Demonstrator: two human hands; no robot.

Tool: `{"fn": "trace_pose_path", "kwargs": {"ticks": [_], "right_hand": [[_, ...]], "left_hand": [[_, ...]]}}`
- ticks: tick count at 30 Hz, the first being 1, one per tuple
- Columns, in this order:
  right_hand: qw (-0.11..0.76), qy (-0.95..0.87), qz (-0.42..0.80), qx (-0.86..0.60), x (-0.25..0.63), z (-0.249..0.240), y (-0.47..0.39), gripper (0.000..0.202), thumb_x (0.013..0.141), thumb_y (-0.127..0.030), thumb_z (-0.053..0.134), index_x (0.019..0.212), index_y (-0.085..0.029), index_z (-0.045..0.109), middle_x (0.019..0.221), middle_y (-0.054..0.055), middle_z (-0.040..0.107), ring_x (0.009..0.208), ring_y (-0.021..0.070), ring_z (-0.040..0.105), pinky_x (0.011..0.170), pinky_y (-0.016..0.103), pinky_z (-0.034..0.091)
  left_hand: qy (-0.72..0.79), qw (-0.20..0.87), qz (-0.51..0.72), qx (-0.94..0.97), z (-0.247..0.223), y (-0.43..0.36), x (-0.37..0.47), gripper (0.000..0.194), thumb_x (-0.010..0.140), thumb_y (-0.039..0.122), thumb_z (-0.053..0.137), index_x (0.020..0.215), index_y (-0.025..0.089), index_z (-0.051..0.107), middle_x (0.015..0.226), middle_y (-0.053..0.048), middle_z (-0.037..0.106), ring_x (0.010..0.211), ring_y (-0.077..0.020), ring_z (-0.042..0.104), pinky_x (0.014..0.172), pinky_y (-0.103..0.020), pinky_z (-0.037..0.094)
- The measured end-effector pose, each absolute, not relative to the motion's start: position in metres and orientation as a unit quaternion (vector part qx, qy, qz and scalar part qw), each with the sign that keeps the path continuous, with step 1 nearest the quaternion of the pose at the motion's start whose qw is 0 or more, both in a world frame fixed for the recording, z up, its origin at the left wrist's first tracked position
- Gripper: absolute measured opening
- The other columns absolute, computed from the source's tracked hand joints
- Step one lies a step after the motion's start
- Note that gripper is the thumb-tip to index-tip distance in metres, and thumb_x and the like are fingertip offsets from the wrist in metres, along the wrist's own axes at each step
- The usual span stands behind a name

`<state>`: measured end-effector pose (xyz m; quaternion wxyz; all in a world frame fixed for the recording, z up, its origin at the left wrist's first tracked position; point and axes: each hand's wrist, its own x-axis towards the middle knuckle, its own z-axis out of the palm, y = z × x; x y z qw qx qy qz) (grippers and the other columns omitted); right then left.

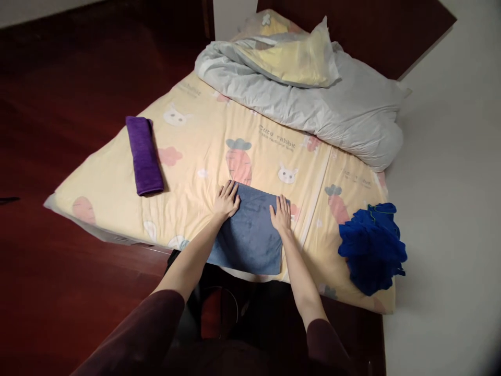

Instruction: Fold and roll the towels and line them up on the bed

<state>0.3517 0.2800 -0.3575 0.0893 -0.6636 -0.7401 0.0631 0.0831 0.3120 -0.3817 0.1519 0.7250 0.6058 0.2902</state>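
Lying under both grips (227,199) (282,215): cloth (253,232).

Home bedroom, patterned bed (203,136), rumpled quilt (313,104)

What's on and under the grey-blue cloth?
On the cloth: left hand and right hand, near its far corners. Under: yellow sheet, visible around it; the part beneath is covered.

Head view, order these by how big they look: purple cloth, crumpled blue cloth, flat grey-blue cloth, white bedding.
1. White bedding
2. Flat grey-blue cloth and crumpled blue cloth: too close to rank
3. Purple cloth
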Motion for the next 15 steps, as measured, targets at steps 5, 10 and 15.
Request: {"fn": "trace_pose_path", "kwargs": {"ticks": [5, 10, 15], "right_hand": [[0.086, -0.720, 0.036, -0.688, 0.356, -0.354, 0.292, 0.063, 0.109, -0.044, 0.022, 0.160, -0.010, 0.036, 0.169, 0.015, 0.029, 0.159, 0.0271, 0.017, 0.128, 0.052, 0.017], [0.087, -0.719, 0.026, -0.689, 0.357, -0.365, 0.274, 0.067, 0.109, -0.047, 0.025, 0.162, -0.007, 0.030, 0.170, 0.017, 0.024, 0.160, 0.0263, 0.015, 0.129, 0.050, 0.015], [0.098, -0.682, 0.085, -0.720, 0.361, -0.362, 0.288, 0.066, 0.108, -0.043, 0.029, 0.161, -0.004, 0.030, 0.169, 0.020, 0.024, 0.160, 0.0282, 0.015, 0.129, 0.054, 0.013]], "left_hand": [[0.609, 0.145, 0.296, 0.721, -0.382, 0.312, 0.084, 0.062, 0.101, 0.038, 0.037, 0.157, 0.011, 0.044, 0.166, -0.013, 0.035, 0.158, -0.0259, 0.023, 0.130, -0.048, 0.015], [0.612, 0.143, 0.281, 0.725, -0.381, 0.311, 0.083, 0.061, 0.101, 0.037, 0.037, 0.157, 0.012, 0.044, 0.166, -0.012, 0.036, 0.157, -0.0256, 0.024, 0.129, -0.047, 0.017], [0.618, 0.156, 0.259, 0.726, -0.375, 0.314, 0.085, 0.062, 0.102, 0.037, 0.036, 0.158, 0.011, 0.040, 0.168, -0.012, 0.032, 0.159, -0.0270, 0.020, 0.129, -0.049, 0.015]]}}
